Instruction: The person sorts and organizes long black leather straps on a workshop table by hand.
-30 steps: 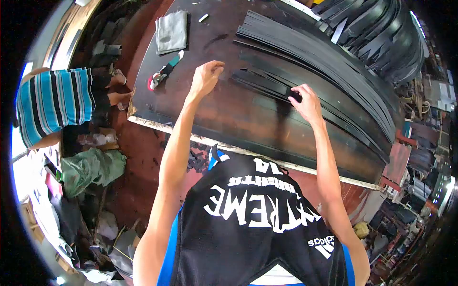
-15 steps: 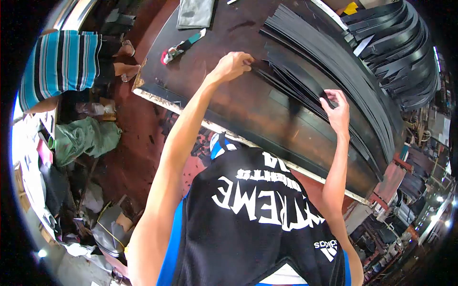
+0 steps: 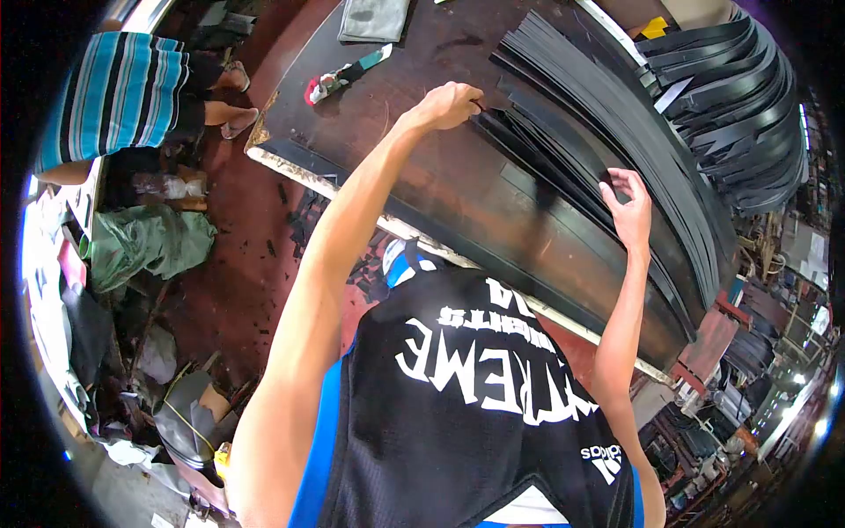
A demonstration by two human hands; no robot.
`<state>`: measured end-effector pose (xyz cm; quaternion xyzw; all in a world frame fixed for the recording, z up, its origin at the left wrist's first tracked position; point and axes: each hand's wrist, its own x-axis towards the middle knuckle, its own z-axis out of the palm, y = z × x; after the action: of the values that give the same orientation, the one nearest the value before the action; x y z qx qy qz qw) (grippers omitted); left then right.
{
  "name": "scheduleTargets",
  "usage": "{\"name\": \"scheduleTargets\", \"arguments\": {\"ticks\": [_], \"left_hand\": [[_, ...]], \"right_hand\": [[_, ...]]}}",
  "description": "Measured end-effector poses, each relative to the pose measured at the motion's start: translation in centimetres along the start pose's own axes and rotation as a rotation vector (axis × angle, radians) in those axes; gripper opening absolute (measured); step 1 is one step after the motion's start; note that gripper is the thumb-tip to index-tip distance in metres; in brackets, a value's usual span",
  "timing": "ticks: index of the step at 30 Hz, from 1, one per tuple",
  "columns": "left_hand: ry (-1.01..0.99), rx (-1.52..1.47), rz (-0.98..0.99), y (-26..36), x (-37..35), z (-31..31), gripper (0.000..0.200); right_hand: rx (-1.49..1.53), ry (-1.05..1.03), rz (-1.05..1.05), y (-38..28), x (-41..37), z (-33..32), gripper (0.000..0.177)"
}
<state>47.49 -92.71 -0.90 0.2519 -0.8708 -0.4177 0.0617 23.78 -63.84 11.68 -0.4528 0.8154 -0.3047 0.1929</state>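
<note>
Long thin black strips (image 3: 550,145) lie fanned out on the dark table in the head view. My left hand (image 3: 451,106) is closed in a pinch on the left end of these strips. To the right, my right hand (image 3: 630,207) hovers at the edge of the same strips, thumb and fingers apart. Whether its fingertips touch a strip is hard to see. Behind both hands lies a thick, curved stack of black strips (image 3: 607,114).
A cutter (image 3: 348,75) with a red end and a folded grey cloth (image 3: 373,19) rest on the table (image 3: 414,185). Many black strips (image 3: 748,106) hang beyond the far edge. A person in a striped top (image 3: 123,97) stands at left. Dark scraps litter the floor.
My right hand's fingers have loosened and spread from the strip they held, which has dropped lower. My left hand keeps its pinch. The view has shifted slightly.
</note>
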Motion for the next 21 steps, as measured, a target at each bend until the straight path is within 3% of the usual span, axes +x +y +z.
{"name": "scheduleTargets", "arguments": {"ticks": [5,9,11,14,21], "left_hand": [[0.060,-0.008,0.171,0.3,-0.7,-0.4,0.018],[0.068,-0.115,0.119,1.7,-1.9,-0.7,0.016],[0.179,-0.067,0.286,1.4,-2.1,-0.3,0.015],[0.244,-0.041,0.369,2.2,-2.2,-0.6,0.015],[0.306,-0.090,0.390,5.4,-5.5,-0.9,0.020]], "right_hand": [[-0.034,-0.002,-0.042,0.4,0.3,0.2,0.028],[-0.046,-0.011,-0.030,0.4,0.4,0.1,0.028],[-0.047,-0.015,-0.038,0.6,0.5,0.0,0.028],[-0.045,-0.024,-0.039,0.5,0.7,0.0,0.028],[-0.051,-0.052,-0.081,0.9,0.7,0.6,0.028]]}}
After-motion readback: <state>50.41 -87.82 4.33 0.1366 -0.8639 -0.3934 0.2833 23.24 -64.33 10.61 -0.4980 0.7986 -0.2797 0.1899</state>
